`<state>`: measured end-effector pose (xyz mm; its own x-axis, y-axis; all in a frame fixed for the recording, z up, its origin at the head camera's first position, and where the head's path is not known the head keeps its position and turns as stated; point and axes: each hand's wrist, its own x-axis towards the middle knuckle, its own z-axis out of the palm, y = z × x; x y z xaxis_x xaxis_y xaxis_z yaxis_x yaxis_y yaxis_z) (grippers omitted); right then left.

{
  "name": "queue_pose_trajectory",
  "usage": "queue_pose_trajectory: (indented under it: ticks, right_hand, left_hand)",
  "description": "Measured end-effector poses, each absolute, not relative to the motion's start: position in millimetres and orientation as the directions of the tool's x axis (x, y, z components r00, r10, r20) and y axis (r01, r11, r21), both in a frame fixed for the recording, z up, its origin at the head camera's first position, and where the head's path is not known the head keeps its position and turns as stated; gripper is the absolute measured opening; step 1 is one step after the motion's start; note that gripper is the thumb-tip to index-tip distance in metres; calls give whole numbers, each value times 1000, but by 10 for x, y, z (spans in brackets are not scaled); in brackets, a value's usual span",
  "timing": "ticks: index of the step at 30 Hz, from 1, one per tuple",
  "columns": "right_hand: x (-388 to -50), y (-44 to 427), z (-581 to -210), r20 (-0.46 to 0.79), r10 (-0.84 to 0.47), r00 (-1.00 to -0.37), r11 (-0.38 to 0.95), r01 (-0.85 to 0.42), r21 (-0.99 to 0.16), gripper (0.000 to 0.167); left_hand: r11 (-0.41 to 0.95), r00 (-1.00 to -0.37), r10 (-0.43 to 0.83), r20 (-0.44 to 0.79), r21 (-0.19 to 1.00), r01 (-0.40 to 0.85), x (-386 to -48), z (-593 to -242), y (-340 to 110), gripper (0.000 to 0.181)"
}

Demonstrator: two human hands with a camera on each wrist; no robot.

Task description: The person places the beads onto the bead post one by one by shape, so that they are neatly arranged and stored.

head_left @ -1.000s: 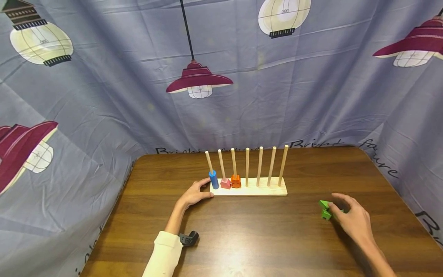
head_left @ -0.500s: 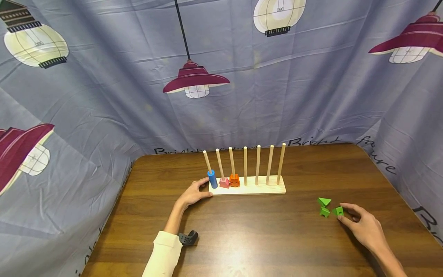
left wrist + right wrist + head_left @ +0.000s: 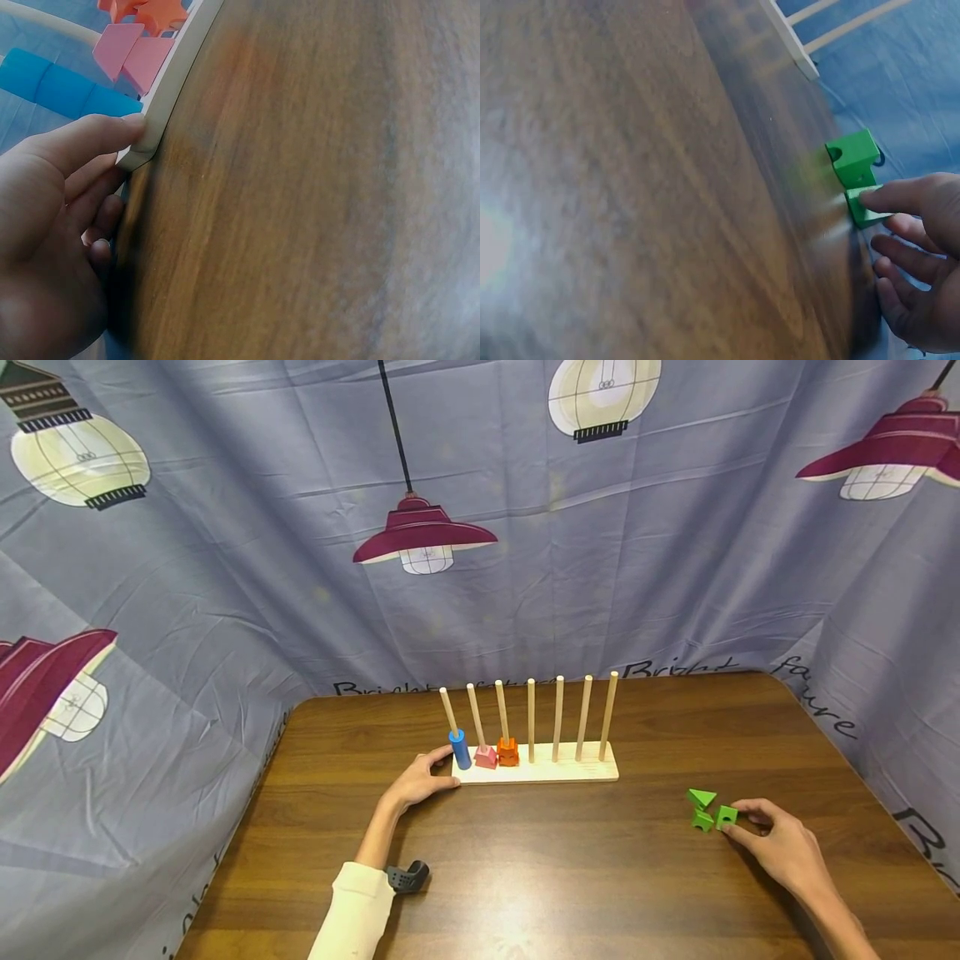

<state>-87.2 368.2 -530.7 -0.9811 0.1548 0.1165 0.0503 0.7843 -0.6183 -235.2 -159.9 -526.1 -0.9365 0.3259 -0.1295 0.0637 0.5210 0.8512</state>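
A pale wooden base (image 3: 562, 772) with several upright pegs stands on the table. Its leftmost peg carries a blue cylinder (image 3: 461, 751), and beside it are a pink piece (image 3: 486, 757) and an orange piece (image 3: 507, 752). My left hand (image 3: 418, 780) grips the base's left end, thumb at the front corner (image 3: 60, 187). On the right, my right hand (image 3: 780, 846) pinches a green block (image 3: 726, 817) between thumb and finger, also in the right wrist view (image 3: 861, 207). Just left of it lie a green triangular piece (image 3: 702, 797) and a notched green block (image 3: 702, 820).
The brown wooden table (image 3: 570, 868) reaches back to a grey-blue curtain (image 3: 525, 610) printed with lamps. A dark device (image 3: 409, 877) is strapped at the left wrist, below the base.
My right hand has shifted right from over the green pieces, then slightly back left, and its pinched block has turned. The left hand keeps its grip on the base.
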Motion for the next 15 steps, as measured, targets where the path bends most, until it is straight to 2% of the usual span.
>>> queue_pose_trajectory:
  ticks: [10, 15]
  right_hand:
    - [-988, 3589, -5264, 70, 187, -980, 805, 112, -582, 47]
    - [-1009, 3574, -5246, 75, 194, -978, 814, 117, -569, 38]
  left_hand:
    - [520, -937, 326, -125, 851, 67, -2349, -5271, -1607, 70]
    - [525, -936, 331, -124, 848, 73, -2347, -5262, -1601, 70]
